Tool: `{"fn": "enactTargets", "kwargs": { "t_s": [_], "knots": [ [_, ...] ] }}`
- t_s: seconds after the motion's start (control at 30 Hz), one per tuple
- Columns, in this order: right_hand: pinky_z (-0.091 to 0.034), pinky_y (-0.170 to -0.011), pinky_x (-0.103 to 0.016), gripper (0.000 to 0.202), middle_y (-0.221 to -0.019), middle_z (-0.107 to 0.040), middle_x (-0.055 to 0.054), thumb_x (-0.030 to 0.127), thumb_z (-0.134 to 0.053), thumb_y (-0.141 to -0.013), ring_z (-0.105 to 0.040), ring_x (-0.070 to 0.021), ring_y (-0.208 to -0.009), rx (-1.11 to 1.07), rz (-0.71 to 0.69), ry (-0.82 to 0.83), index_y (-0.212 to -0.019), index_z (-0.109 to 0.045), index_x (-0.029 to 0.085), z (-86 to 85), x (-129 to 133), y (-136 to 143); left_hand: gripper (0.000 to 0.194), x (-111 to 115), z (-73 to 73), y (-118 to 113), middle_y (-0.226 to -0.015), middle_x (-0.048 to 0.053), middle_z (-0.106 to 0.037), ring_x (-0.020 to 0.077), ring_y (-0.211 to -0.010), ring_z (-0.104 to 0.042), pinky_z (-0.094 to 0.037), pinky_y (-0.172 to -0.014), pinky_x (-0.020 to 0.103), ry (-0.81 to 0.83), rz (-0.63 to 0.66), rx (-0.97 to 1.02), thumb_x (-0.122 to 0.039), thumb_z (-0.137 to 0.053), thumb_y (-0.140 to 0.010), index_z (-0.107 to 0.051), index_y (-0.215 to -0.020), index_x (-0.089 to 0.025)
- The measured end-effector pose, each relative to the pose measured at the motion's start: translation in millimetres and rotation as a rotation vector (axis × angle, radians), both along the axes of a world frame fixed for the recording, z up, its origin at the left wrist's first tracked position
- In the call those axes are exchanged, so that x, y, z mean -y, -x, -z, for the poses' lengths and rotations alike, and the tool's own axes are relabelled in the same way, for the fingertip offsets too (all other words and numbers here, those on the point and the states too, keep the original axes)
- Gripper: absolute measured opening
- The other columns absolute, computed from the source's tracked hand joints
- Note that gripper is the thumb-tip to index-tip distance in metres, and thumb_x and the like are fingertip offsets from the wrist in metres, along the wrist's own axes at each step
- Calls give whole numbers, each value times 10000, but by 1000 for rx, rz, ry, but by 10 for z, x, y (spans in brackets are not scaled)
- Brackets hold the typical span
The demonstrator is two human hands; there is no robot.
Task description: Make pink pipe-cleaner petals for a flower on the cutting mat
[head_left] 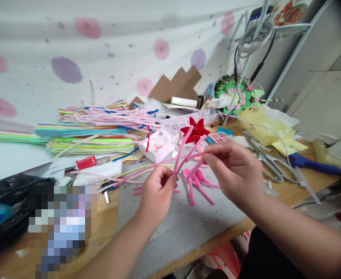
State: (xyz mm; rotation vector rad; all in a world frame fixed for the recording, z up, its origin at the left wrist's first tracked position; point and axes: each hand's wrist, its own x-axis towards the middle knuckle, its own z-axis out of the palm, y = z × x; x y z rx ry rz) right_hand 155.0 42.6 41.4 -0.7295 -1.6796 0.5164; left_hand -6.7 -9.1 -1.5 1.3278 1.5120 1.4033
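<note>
Pink pipe cleaners (181,152) fan upward and to the right from the pinched fingers of my left hand (159,190). My right hand (236,170) pinches one of these stems near its end, between thumb and forefinger. Below and between the hands, a pink pipe-cleaner piece (196,176) with a rounded part and several trailing legs lies on the grey cutting mat (170,240). More short pink stems lie on the mat behind my left hand. A red pipe-cleaner flower (194,131) rests beyond the hands.
Bundles of coloured pipe cleaners (91,145) are piled at the back left. A white box (159,145) stands behind the mat. Scissors (277,168) and a blue-handled tool (315,163) lie to the right, near a yellow plastic bag (266,124). A black bag (7,209) is at the left.
</note>
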Motion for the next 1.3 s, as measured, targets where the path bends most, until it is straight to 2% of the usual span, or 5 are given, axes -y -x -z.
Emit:
{"fn": "enactTargets", "kwargs": {
  "t_s": [0.43, 0.67, 0.8, 0.93, 1.3],
  "knots": [
    [-506, -710, -309, 242, -800, -663, -7, 58, -611, -739, -621, -152, -746, -45, -6, -360, -905, -619, 234, -34, 44, 29, 155, -15, 41, 24, -646, -34, -489, 114, -601, -461, -365, -547, 230, -5, 33, 114, -297, -559, -812, -487, -733, -184],
    [-475, -558, -215, 116, -663, -640, 12, 78, -589, -744, -584, -94, -581, 249, -41, -89, -793, -610, 181, 171, -70, 170, 113, 15, -6, 9, -689, -25, -521, 102, -643, -460, -368, -597, 218, -43, 49, 132, -241, -569, -809, -524, -732, -171],
    [-488, -595, -224, 321, -693, -635, 17, 71, -565, -736, -596, -102, -617, 268, -139, 36, -1036, -537, 183, 249, -35, 214, 80, -2, 14, -33, -759, -4, -554, 101, -701, -484, -388, -667, 224, 1, 119, 455, -207, -611, -776, -558, -752, -151],
    [-470, -579, -249, 305, -708, -620, 17, 67, -561, -708, -581, -112, -601, 331, -152, 113, -971, -478, 198, 261, 24, 249, 117, -9, 23, -76, -663, -12, -540, 99, -638, -494, -383, -617, 215, 73, 126, 746, -175, -660, -724, -551, -696, -142],
    [-499, -667, -271, 229, -891, -608, -31, 239, -631, -741, -590, -136, -764, -22, -498, 594, -950, -552, 185, 408, 3, 352, 79, -8, 3, -44, -708, -3, -577, 97, -664, -528, -415, -643, 211, 63, 133, 900, -173, -660, -734, -588, -742, -143]
  ]
}}
